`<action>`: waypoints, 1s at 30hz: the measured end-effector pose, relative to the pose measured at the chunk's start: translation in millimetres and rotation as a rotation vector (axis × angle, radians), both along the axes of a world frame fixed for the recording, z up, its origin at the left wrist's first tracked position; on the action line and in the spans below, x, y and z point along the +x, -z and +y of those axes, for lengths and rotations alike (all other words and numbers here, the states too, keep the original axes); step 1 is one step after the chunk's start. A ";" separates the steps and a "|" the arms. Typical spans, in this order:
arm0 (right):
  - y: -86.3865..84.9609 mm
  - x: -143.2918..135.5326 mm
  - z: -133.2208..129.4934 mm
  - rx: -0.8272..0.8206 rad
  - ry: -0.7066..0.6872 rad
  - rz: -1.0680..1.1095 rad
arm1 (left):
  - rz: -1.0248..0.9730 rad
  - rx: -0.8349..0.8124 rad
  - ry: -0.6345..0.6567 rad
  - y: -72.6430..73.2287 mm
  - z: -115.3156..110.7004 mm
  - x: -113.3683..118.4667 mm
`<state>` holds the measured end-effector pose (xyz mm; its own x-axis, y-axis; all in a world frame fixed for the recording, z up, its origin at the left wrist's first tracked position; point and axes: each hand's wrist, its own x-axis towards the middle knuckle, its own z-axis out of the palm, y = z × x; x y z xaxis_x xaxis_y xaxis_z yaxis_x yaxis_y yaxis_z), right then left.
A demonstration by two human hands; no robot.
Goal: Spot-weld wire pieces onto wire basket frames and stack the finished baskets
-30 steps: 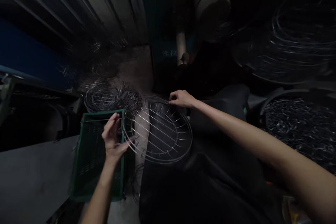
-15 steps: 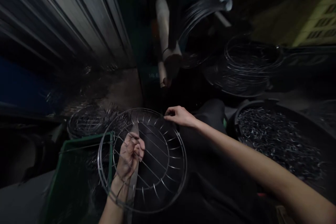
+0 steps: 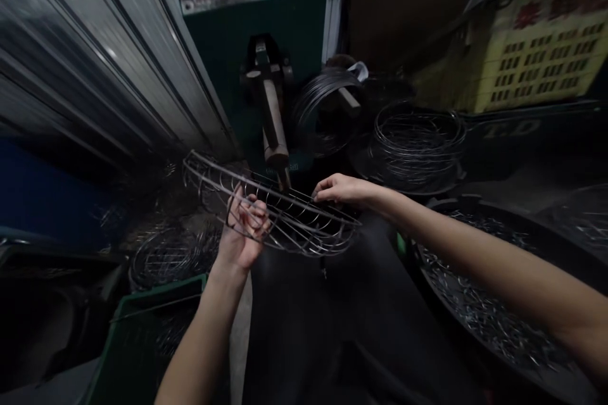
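A shallow round wire basket (image 3: 295,210), with short curved wires joining its rings, is tilted steeply in front of me. My left hand (image 3: 244,228) reaches under its left part, the fingers curled around the wires. Close to the basket's far right edge is my right hand (image 3: 338,190), thumb and fingers pinched together. Whatever sits in that pinch is too small or hidden to make out. Just beyond the basket, the rod-like arm (image 3: 273,117) of a green machine (image 3: 216,38) points down, its narrow tip (image 3: 284,178) beside the basket's far side.
To the right stands a dark round tub (image 3: 441,205) of short bent wire pieces. Wire rings (image 3: 418,145) are stacked behind it, with a yellow crate (image 3: 546,69) farther back. At the lower left are a green crate (image 3: 128,310) and more wire racks (image 3: 164,259). Corrugated metal (image 3: 118,44) rises at left.
The basket has gone from facing me nearly flat to a steep tilt, up and forward towards the machine. Both hands moved with it. My view has lifted, showing the machine's panel with a red light.
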<state>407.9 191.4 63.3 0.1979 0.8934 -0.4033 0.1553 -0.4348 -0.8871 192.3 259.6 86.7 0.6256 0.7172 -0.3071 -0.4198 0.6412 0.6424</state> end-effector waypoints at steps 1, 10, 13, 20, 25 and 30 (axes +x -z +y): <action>-0.3 2.3 1.4 -0.007 -0.008 0.031 | 0.010 -0.016 -0.001 -5.2 1.6 2.8; 6.6 27.0 16.4 -0.047 -0.109 0.149 | 0.080 -0.081 -0.060 -42.5 4.7 28.5; 6.9 36.3 21.1 -0.020 -0.099 0.157 | 0.079 -0.061 -0.047 -42.8 8.3 33.2; -12.7 30.7 13.5 0.121 -0.005 0.141 | -0.085 0.153 0.025 16.4 11.5 16.0; 18.2 20.6 7.3 0.372 0.175 0.221 | -0.186 0.179 -0.071 54.8 4.8 8.2; 63.7 8.5 25.9 0.456 0.161 0.154 | -0.189 0.186 -0.061 62.5 5.9 8.1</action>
<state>416.4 217.4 -0.4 0.3165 0.9485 -0.0144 -0.0296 -0.0053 -0.9995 200.4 265.4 24.2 0.6128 0.7888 -0.0482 -0.5779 0.4889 0.6534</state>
